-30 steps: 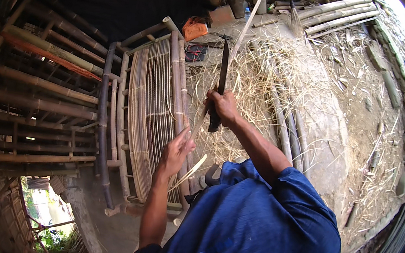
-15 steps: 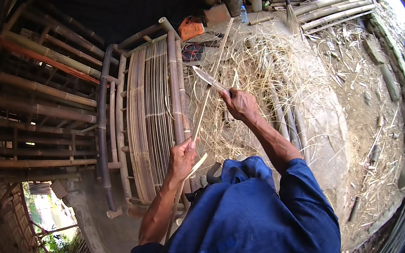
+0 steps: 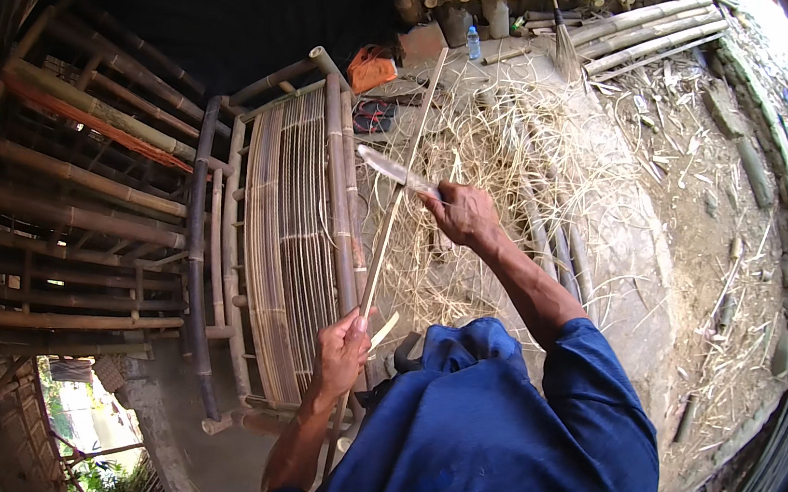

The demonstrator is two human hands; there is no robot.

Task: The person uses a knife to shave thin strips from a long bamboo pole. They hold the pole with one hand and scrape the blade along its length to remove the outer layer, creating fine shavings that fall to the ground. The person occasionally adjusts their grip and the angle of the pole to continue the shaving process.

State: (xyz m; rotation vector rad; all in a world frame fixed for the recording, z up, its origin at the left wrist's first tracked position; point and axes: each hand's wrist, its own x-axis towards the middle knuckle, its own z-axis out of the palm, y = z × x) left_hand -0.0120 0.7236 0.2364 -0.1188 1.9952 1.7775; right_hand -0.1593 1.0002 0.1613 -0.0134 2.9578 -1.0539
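My left hand (image 3: 342, 352) is closed around a long, thin bamboo strip (image 3: 422, 118) that slants up and away from my body. The strip's lower end runs down beside my left forearm. In my right hand (image 3: 466, 215) is a knife (image 3: 386, 165), its broad blade pointing left. The blade crosses the strip well beyond my left hand; whether its edge bites into the strip I cannot tell. A pale sliver (image 3: 384, 330) sticks out just right of my left hand.
A slatted bamboo bench (image 3: 282, 243) stands close on the left, with a bamboo frame (image 3: 88, 201) beyond. Curly shavings (image 3: 491, 160) cover the ground ahead. Farther off are an orange bag (image 3: 371, 69), a water bottle (image 3: 473, 43), a broom (image 3: 566, 52) and bamboo poles (image 3: 652, 30).
My left hand has come lower, nearer my body, still round the strip. The knife sits slightly lower in view, its tip farther left. The whole view has shifted a little.
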